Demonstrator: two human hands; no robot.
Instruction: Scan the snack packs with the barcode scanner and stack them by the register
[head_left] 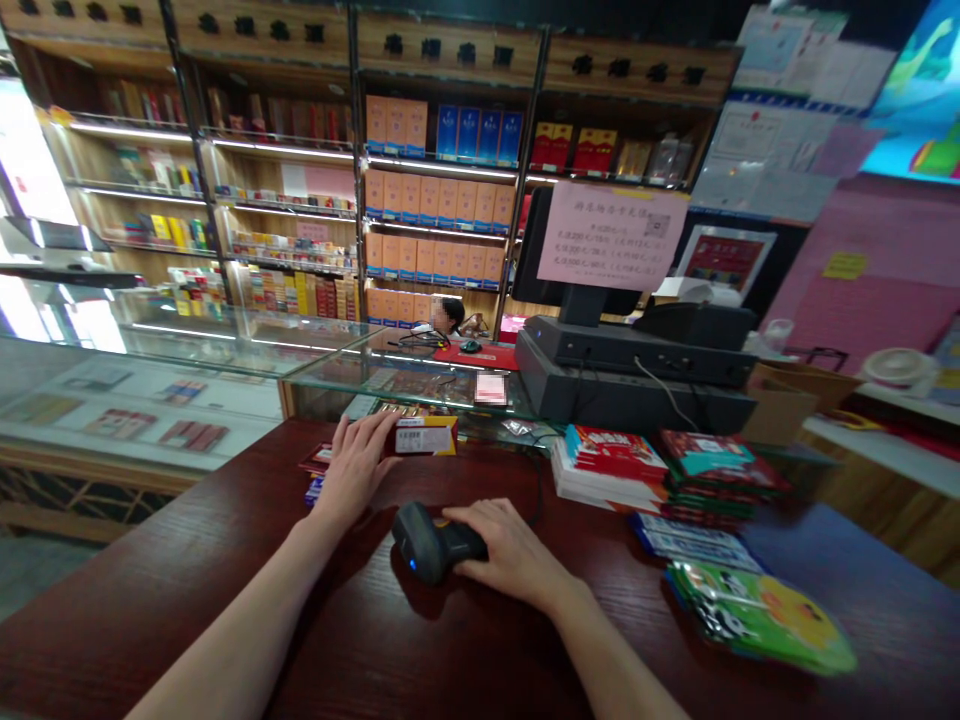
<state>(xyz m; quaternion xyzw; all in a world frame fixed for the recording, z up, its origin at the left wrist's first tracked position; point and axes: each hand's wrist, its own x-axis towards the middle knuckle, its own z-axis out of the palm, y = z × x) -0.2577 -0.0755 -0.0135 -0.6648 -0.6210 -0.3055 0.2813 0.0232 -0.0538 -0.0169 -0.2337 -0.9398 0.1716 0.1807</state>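
My right hand (514, 555) is wrapped round the handle of a black barcode scanner (421, 545), just above the dark brown counter. A small blue light glows on the scanner's head. My left hand (356, 465) grips one end of a small yellow, red and white box (427, 436). A printed barcode label on the box faces me. Beneath and to the left of that hand, some small red and blue packets (313, 488) lie partly hidden on the counter.
White-edged red boxes (607, 470) and dark red packets (720, 470) are stacked at the right. Nearer lie blue-white packets (697, 542) and green packets (757, 612). A cash register (630, 370) stands behind, beside a glass display case (345, 375). A person (448, 316) is beyond it.
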